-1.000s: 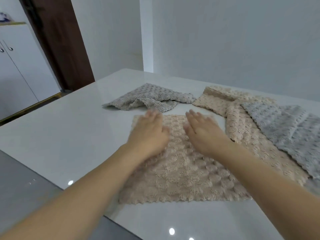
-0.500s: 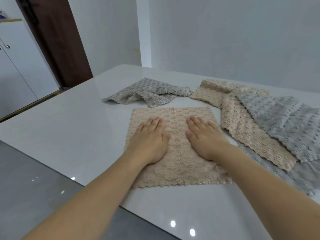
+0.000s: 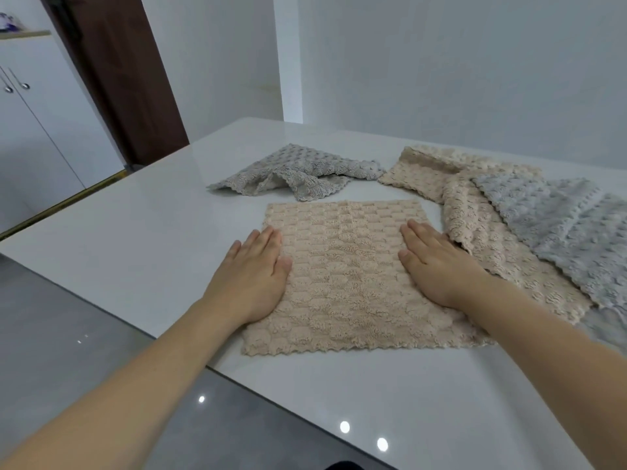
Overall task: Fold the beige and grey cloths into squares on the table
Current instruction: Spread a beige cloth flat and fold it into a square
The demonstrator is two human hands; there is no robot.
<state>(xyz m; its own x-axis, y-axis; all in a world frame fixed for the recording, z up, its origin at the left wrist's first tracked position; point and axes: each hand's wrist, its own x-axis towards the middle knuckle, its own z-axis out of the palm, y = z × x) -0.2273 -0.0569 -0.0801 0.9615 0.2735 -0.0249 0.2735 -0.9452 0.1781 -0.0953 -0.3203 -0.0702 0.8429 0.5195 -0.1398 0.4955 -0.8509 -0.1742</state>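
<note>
Presently catalogued: one beige cloth (image 3: 342,266), spread flat in a single layer on the white counter (image 3: 135,239), directly before the person and near its front edge.

Hands: left hand (image 3: 252,278) lies palm down with fingers straight on the cloth's left margin, its outer fingers reaching onto bare counter; right hand (image 3: 437,266) lies likewise flat on the right margin. Neither grips anything; both press.

Handling, by judgement: a plush, tufted microfibre piece, light and limp, with no stiffness of its own. It should drape and sag when lifted, and may slide on the glossy counter unless pinned. Not fragile. Best taken at two neighbouring corners of the scalloped hem, pinched one in each hand, so an edge travels as a straight line.

Orientation: near-square, seemingly a little longer from the near hem to the far hem; that axis runs away from the person, leaning slightly left. Ribbed rows cross it side to side.

Other stock:
- crumpled grey cloth (image 3: 291,176), just beyond the far hem, apart from it.
- second beige cloth (image 3: 488,232), rumpled, at the right, its edge touching the right hand's fingers.
- second grey cloth (image 3: 556,225), overlapping that beige piece.

None is folded yet.
</note>
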